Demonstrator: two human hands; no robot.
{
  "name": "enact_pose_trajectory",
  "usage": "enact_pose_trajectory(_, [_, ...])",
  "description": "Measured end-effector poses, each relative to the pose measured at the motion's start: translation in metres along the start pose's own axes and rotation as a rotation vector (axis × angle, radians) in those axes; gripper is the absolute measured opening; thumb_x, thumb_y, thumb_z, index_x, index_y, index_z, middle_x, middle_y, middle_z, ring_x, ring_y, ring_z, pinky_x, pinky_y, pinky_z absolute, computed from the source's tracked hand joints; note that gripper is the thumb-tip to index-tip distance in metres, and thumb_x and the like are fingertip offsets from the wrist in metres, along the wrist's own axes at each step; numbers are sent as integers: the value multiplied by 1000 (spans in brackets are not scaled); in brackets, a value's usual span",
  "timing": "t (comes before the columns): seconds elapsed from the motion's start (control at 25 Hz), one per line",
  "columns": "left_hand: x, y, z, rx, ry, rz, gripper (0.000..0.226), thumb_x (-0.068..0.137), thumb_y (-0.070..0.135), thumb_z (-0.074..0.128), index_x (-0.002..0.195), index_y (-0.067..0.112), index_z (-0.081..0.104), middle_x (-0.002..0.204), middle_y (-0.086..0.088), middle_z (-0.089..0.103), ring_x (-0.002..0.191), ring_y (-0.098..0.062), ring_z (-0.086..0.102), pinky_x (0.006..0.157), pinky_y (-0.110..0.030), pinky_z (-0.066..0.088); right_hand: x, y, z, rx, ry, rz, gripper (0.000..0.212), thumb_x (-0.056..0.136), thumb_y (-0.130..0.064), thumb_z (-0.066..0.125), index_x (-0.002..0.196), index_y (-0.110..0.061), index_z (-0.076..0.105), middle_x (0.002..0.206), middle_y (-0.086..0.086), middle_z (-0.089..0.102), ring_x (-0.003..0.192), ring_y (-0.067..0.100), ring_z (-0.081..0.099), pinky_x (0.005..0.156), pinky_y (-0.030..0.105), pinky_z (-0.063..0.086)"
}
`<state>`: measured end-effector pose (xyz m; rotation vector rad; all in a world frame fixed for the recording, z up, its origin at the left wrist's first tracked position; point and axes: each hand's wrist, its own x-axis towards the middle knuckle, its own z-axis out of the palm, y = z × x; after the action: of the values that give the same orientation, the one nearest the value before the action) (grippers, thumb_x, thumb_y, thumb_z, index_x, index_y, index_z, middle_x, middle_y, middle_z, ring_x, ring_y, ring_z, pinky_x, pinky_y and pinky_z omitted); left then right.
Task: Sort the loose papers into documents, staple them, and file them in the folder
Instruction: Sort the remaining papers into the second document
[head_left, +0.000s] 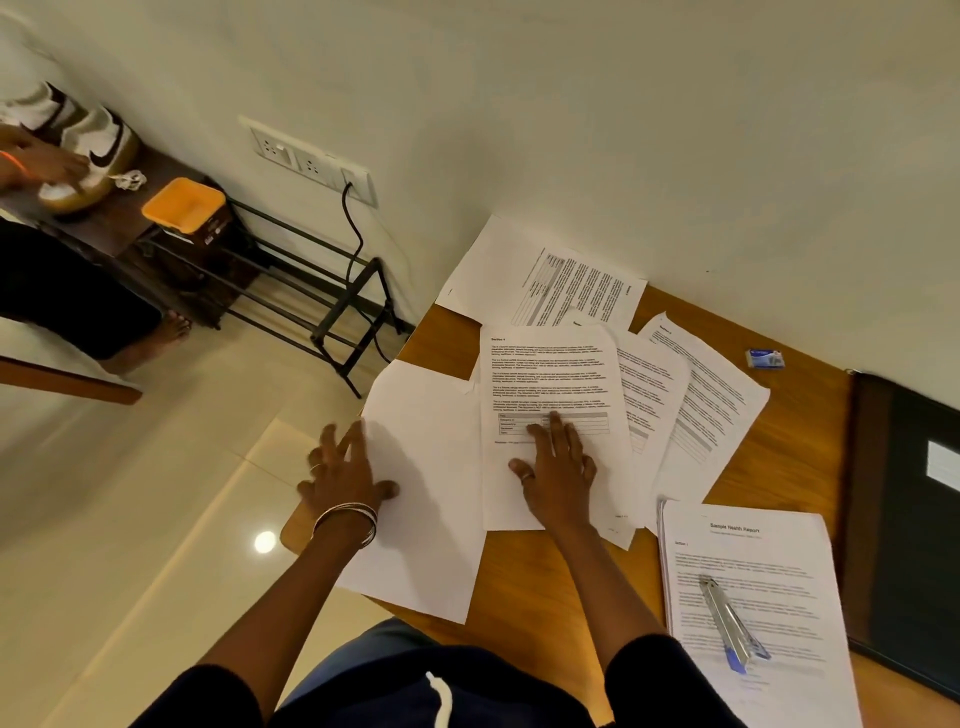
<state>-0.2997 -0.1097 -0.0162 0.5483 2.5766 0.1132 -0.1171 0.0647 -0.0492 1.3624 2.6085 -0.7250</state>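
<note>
Loose printed pages (691, 395) lie fanned across the wooden table (789, 467). My right hand (558, 467) presses flat, fingers straight, on a "Section 4" page (550, 374). My left hand (345, 473), blurred, rests with spread fingers on a blank sheet (426, 519) that hangs over the table's left edge. A stack headed "Sample Health Report" (748, 571) sits at the near right with a silver and blue stapler (730, 623) on top. The dark folder (904, 519) lies at the far right, closed.
A small blue staple box (764, 358) sits near the wall. More pages (540, 275) lean against the wall at the back. To the left stand a metal rack (322, 291) and an orange-lidded box (184, 205); another person's hand (47, 161) holds a shoe there.
</note>
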Motion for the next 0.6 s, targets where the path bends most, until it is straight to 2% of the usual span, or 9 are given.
enact_pose_trajectory(0.08, [3, -8, -1, -56, -15, -177, 98, 65, 45, 79, 143, 21, 24, 141, -14, 32, 129, -38, 31, 100, -55, 32, -2, 7, 3, 12, -28, -9, 60, 95, -40, 51, 148, -27, 26, 161, -2, 0, 148, 22, -5, 116, 51, 7])
enact_pose_trajectory(0.16, [9, -19, -8, -82, -13, -264, 80, 68, 42, 78, 133, 15, 39, 125, -17, 50, 118, -38, 45, 95, -51, 36, 0, 11, 1, 31, -57, -27, 62, 94, -40, 52, 149, -30, 23, 161, -4, -4, 148, 19, -10, 117, 49, 4])
enact_pose_trajectory(0.28, [13, -30, -30, -214, 172, -449, 40, 80, 24, 67, 114, 10, 53, 109, -22, 58, 102, -41, 56, 92, -46, 40, 0, 13, 1, 45, -56, -32, 63, 94, -39, 54, 148, -30, 23, 161, -4, -4, 148, 19, -10, 117, 48, 3])
enact_pose_trajectory(0.36, [10, -29, -53, -320, 332, -513, 30, 82, 17, 59, 111, 10, 57, 106, -24, 60, 99, -43, 57, 89, -46, 41, 0, 13, 1, 37, -47, -22, 64, 94, -38, 54, 149, -29, 23, 161, -3, -4, 148, 19, -10, 117, 47, 4])
enact_pose_trajectory(0.4, [8, -24, -66, -371, 417, -488, 30, 82, 16, 57, 112, 10, 58, 106, -24, 60, 98, -43, 57, 86, -45, 43, -1, 11, 0, 37, -48, -13, 64, 94, -38, 54, 149, -29, 22, 161, -3, -3, 148, 20, -9, 117, 47, 4])
enact_pose_trajectory(0.48, [1, -1, -93, -403, 569, -327, 32, 85, 14, 53, 116, 9, 58, 106, -22, 60, 96, -40, 55, 77, -43, 43, -2, 6, -2, 4, -63, 12, 62, 94, -37, 55, 148, -27, 26, 161, -1, 1, 148, 22, -6, 117, 48, 6])
enact_pose_trajectory(0.56, [-7, 33, -111, -296, 626, -69, 35, 88, 14, 49, 122, 12, 57, 104, -17, 58, 89, -35, 56, 70, -38, 43, -3, -8, -12, 36, -25, 11, 50, 92, -44, 55, 137, -26, 44, 158, 2, 19, 147, 27, 9, 114, 48, 15])
enact_pose_trajectory(0.6, [-14, 54, -115, -185, 591, 61, 38, 88, 15, 49, 125, 15, 55, 107, -14, 58, 88, -33, 57, 69, -38, 46, -5, -18, -20, 167, 2, 16, 47, 88, -53, 53, 126, -25, 54, 151, 3, 34, 142, 28, 22, 110, 47, 23])
